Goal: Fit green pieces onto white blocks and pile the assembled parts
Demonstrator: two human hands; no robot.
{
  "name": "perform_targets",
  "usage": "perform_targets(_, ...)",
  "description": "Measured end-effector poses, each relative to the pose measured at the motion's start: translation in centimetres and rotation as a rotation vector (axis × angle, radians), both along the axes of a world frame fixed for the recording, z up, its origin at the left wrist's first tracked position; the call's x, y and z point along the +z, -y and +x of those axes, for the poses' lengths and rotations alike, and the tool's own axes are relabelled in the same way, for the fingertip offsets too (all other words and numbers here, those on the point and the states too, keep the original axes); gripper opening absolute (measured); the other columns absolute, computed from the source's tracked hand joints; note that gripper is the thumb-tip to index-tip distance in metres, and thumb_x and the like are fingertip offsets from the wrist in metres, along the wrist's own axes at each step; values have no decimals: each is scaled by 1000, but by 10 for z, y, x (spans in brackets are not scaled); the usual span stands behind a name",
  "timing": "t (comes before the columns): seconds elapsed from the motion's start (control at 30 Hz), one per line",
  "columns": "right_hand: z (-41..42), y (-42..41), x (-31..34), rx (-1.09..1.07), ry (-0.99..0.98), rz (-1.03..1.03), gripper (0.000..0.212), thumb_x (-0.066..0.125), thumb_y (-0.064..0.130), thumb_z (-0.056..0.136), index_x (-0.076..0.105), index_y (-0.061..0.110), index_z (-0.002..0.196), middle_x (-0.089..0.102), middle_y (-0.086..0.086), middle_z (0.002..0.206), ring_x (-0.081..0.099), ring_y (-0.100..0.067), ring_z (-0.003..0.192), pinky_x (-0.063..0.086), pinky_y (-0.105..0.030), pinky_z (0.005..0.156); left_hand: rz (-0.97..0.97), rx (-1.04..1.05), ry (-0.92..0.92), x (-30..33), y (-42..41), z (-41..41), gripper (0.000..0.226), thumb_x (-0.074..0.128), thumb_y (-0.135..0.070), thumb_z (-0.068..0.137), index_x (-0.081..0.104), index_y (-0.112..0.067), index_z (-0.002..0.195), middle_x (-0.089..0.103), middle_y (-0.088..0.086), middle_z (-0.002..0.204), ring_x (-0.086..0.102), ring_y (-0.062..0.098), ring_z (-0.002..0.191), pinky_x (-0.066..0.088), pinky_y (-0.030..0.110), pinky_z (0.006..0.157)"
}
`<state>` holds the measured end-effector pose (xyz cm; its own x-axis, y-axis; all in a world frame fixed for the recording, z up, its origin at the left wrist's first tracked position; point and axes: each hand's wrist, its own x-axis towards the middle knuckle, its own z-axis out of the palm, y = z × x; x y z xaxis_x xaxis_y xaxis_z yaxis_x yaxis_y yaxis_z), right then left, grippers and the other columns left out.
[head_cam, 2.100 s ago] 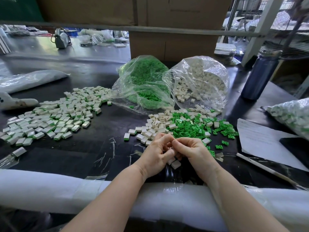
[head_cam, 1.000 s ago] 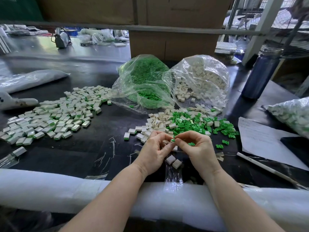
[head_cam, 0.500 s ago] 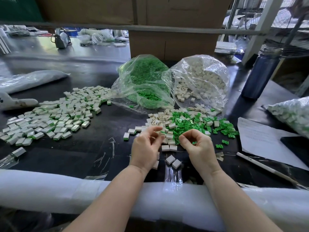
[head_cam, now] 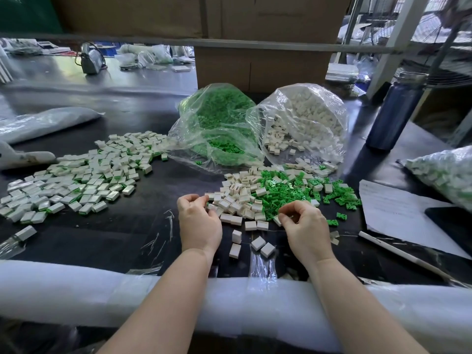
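My left hand (head_cam: pixel 198 222) has curled fingers and pinches a white block (head_cam: pixel 211 206) at the left edge of the loose mix. My right hand (head_cam: pixel 305 226) is also curled, its fingertips pinching a small pale piece (head_cam: pixel 278 220) at the near edge of the green pieces (head_cam: pixel 283 194); the fingers hide most of it. Loose white blocks (head_cam: pixel 240 195) lie between the hands. A wide pile of assembled white-and-green parts (head_cam: pixel 84 177) spreads out on the left. Three blocks (head_cam: pixel 258 243) lie just in front of the hands.
Two open plastic bags stand behind the loose parts, one of green pieces (head_cam: pixel 219 123) and one of white blocks (head_cam: pixel 304 121). A dark blue bottle (head_cam: pixel 394 111) stands at the right. A paper sheet (head_cam: pixel 398 213), a white pen (head_cam: pixel 398 254) and another filled bag (head_cam: pixel 444 172) lie to the right. A white foam roll (head_cam: pixel 76 292) pads the near table edge.
The hands were joined in front of me, then drew apart. The left hand moved left to the white blocks and the right hand dropped to the edge of the green pieces.
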<state>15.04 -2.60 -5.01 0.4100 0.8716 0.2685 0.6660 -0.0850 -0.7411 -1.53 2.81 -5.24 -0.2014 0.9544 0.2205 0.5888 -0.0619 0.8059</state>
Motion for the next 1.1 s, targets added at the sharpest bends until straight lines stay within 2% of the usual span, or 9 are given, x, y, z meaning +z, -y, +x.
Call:
perform_targets(0.1,-1,1,0,12,55,-11,7,64,9,85,68,15,87,54,9,84,53,-20,95,37,-24,78,-16,-42,-74,-1,0,1,33,51,-7,92,56,-3,124,40,8,132,45,23,117,30,18,95)
perform_targets(0.27,-2,1,1,18,104,-10,8,64,7,85,68,13,88,52,9,83,53,-21,94,36,-24,79,44,-84,-165,-1,4,2,28,58,-10,88,65,-13,115,47,3,128,36,22,120,27,24,101)
perform_targets(0.37,-1,2,0,20,107,-10,7,65,8,84,68,13,87,52,9,82,54,-22,92,36,-25,78,84,-149,-122,3,10,6,19,60,-8,82,70,-22,89,51,-6,102,42,16,104,34,20,87)
perform_targets(0.47,-1,1,-1,18,109,-11,8,64,7,85,68,14,88,52,9,84,53,-22,94,36,-25,78,36,-264,-93,7,15,8,31,58,-7,77,55,-33,61,50,-15,79,49,9,77,36,20,65)
perform_targets(0.53,-2,1,0,44,130,8,13,62,5,85,69,14,91,53,9,86,53,-22,96,37,-25,81,12,-288,-114,9,17,9,31,57,-8,75,52,-32,56,50,-16,68,47,4,62,34,18,55)
perform_targets(0.63,-5,0,-1,135,193,37,29,56,-1,87,70,18,103,58,6,96,52,-19,100,34,-29,89,-6,-327,-134,10,19,10,30,56,-7,74,52,-31,56,54,-14,70,48,5,63,35,17,56)
perform_targets(0.83,-8,0,-5,175,424,-64,53,44,3,91,55,43,125,56,12,115,43,-12,108,19,-27,85,-15,-420,-102,10,19,11,20,56,-7,76,64,-22,67,60,-9,80,56,14,73,46,24,68)
perform_targets(1.0,-8,0,-6,180,457,-97,54,40,4,92,50,41,130,54,18,123,41,-11,111,20,-28,88,13,-461,-112,6,16,11,15,60,-7,77,71,-17,81,56,-14,79,51,2,67,36,1,62)
perform_targets(1.1,-8,0,-5,176,439,-84,44,42,9,95,55,36,128,57,17,121,44,-11,112,21,-28,90,34,-483,-126,5,15,11,12,63,-10,80,73,-15,85,58,-12,80,51,1,68,35,-2,64)
